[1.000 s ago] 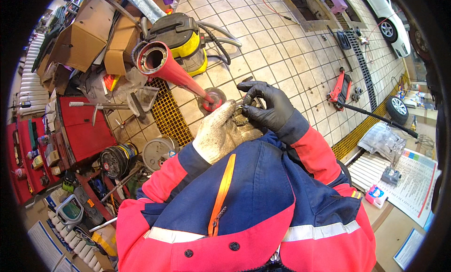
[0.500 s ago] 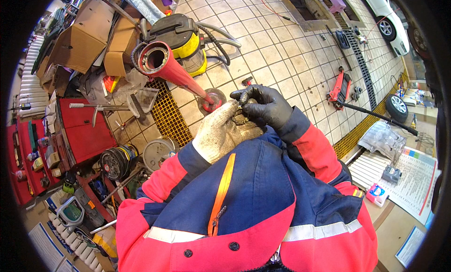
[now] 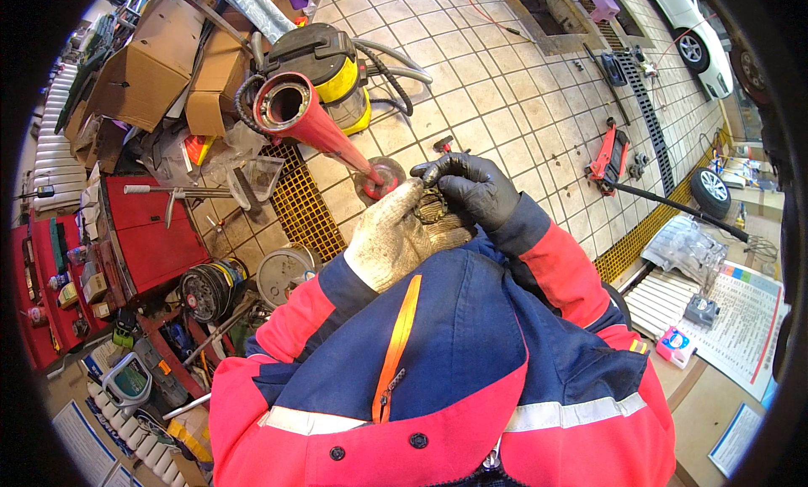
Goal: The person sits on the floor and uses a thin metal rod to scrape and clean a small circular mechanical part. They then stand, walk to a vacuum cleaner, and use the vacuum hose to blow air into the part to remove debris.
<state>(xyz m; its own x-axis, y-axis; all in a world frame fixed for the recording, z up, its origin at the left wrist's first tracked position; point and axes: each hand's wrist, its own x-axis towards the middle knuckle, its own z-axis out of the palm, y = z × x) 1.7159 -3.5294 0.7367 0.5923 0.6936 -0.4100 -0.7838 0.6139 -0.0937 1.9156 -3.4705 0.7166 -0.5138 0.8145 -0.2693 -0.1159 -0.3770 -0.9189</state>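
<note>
My left hand [image 3: 389, 241], in a stained off-white work glove, is closed in front of my chest around a small dark ring-shaped part [image 3: 433, 206]. My right hand [image 3: 481, 192] wears a black glove. Its thumb and fingertips pinch at the upper edge of the same part, right beside the left fingertips. Most of the part lies hidden among the fingers, and its exact kind cannot be made out. Just beyond both hands, a tall red stand [image 3: 324, 138] with an open round top rises from a round base on the floor.
A yellow and black vacuum cleaner [image 3: 324, 66] stands behind the red stand. Cardboard boxes [image 3: 147, 66] and a red tool cabinet [image 3: 156, 234] crowd the left side. On the tiled floor at right sits a red floor jack [image 3: 610, 159] with a long handle. A white car [image 3: 686, 20] is far right.
My right fingers have shifted slightly at the ring-shaped part, and more of it shows between the gloves. My left hand stays nearly in place.
</note>
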